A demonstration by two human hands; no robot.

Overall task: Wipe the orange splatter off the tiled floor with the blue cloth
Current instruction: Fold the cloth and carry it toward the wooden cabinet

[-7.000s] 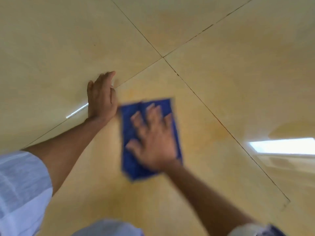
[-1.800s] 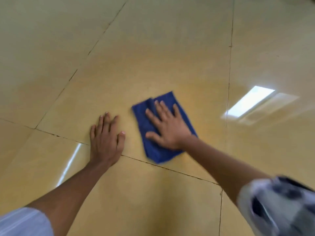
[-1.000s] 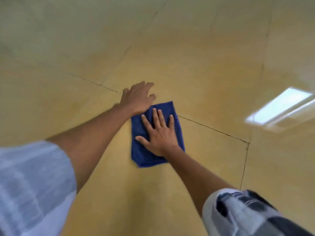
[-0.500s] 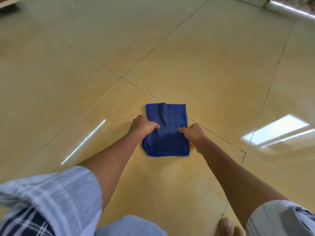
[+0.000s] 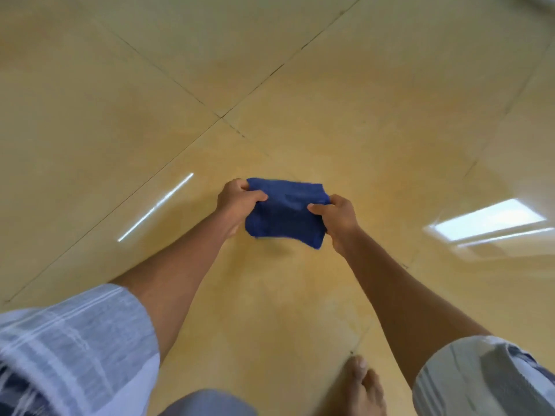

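No readable text or labels

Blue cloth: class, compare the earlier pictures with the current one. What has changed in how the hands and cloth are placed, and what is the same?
The right hand was pressing flat on the blue cloth and the left hand was braced on the tiled floor. Now both hands pinch the cloth's sides and appear to lift it. The orange tint on the tiles remains.

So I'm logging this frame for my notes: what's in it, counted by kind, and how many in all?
Folded blue cloth: 1
Bare hands gripping it: 2, left hand and right hand
Bare foot: 1
Glossy beige tiled floor with orange tint: 1
Total: 5
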